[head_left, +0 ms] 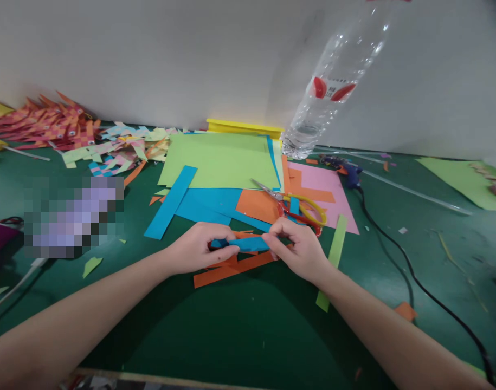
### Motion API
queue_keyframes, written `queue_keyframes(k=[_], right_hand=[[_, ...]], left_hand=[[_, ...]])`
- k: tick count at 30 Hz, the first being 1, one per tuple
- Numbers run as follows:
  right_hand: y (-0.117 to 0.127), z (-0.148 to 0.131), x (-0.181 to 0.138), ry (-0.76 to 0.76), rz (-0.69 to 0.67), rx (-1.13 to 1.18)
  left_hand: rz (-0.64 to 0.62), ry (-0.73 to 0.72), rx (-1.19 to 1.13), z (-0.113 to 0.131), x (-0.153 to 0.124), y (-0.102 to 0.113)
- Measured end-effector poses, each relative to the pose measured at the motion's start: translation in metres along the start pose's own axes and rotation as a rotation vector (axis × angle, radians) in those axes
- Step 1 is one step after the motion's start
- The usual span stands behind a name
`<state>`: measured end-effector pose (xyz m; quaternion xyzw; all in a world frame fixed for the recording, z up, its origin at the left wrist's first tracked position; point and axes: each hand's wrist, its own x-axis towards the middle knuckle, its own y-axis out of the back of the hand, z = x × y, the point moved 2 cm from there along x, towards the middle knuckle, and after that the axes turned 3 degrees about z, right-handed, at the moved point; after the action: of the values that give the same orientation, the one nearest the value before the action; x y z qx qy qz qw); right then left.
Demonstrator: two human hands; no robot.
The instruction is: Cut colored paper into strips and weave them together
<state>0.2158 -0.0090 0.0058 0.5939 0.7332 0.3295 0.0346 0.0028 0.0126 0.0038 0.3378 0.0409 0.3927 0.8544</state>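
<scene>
Between my two hands a folded blue paper strip [251, 244] is held level above the table. My left hand [201, 248] pinches its left end between thumb and fingers, where a darker fold shows. The right end is gripped by the fingertips of my right hand [298, 249]. Below the strip lie orange paper strips [231, 271], partly hidden by the hands. Just beyond my right hand are scissors [308, 210] with yellow and red handles, lying on paper. A green strip [337, 246] passes beside my right wrist.
Green paper sheets [219, 160] are stacked at the back, with a blue strip [171, 203] across their corner. A plastic bottle [329, 86] stands behind. A glue gun [349, 173] with a black cord lies right. Woven paper fish [52, 122] pile up at far left.
</scene>
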Motion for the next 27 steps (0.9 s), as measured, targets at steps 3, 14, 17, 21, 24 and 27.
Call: queue_keyframes(k=[3,14,17,21,24,27], right_hand=[[0.001,0.000,0.000,0.006,0.009,0.034],[-0.004,0.005,0.000,0.001,-0.166,0.099],[-0.005,0.006,0.001,0.004,-0.157,0.093],[-0.004,0.005,0.001,0.026,-0.130,0.072],[-0.003,0.005,0.001,0.037,-0.122,0.057],[-0.002,0.004,0.001,0.030,-0.141,0.063]], left_hand=[[0.032,-0.017,0.043,0.002,0.000,0.002],[0.056,-0.162,-0.052,0.010,-0.002,0.007],[0.038,-0.181,-0.082,0.010,-0.002,0.006],[0.035,-0.188,-0.093,0.010,-0.003,0.006],[0.047,-0.190,-0.084,0.012,-0.004,0.007],[0.048,-0.203,-0.083,0.013,-0.003,0.008]])
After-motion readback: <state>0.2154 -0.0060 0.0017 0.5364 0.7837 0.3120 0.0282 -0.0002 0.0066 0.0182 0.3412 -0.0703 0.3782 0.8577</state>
